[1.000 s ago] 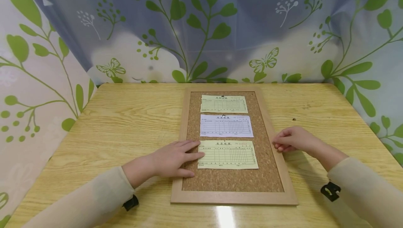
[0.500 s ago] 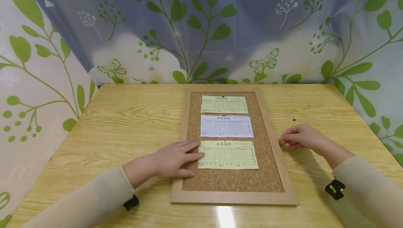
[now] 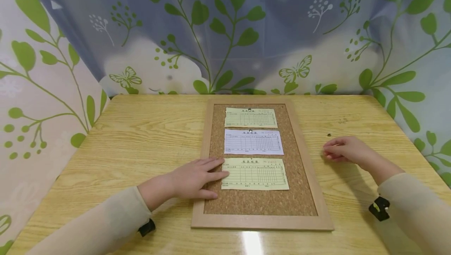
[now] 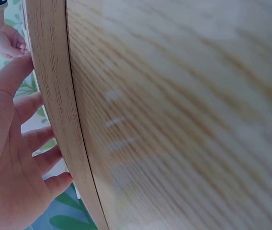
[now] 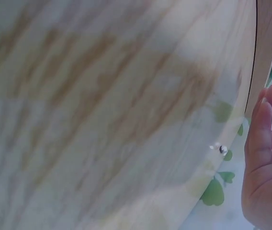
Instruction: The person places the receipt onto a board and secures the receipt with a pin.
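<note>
A cork board [image 3: 260, 204] in a wooden frame lies on the table, bearing two pale yellow paper slips and one lilac slip. Silver pushpins show at the tops of the upper yellow slip [image 3: 251, 118] and the lilac slip [image 3: 253, 143]. On the lowest yellow slip [image 3: 255, 176] I see only a small dark dot at the top. My left hand [image 3: 192, 178] rests over the board's left edge, spread fingertips on that slip. My right hand [image 3: 349, 151] hovers right of the board, fingers loosely bent, nothing visible in them. Just beyond it sits a small pushpin [image 3: 329, 134].
The wood-grain table [image 3: 141, 129] extends on both sides of the board. Faint dark marks [image 3: 343, 120] lie on its right part. A leaf-patterned curtain [image 3: 225, 31] hangs along the back and sides.
My right hand has moved from the board's right edge rightward and slightly away, nearer the loose pushpin. The left hand and the slips have stayed in place.
</note>
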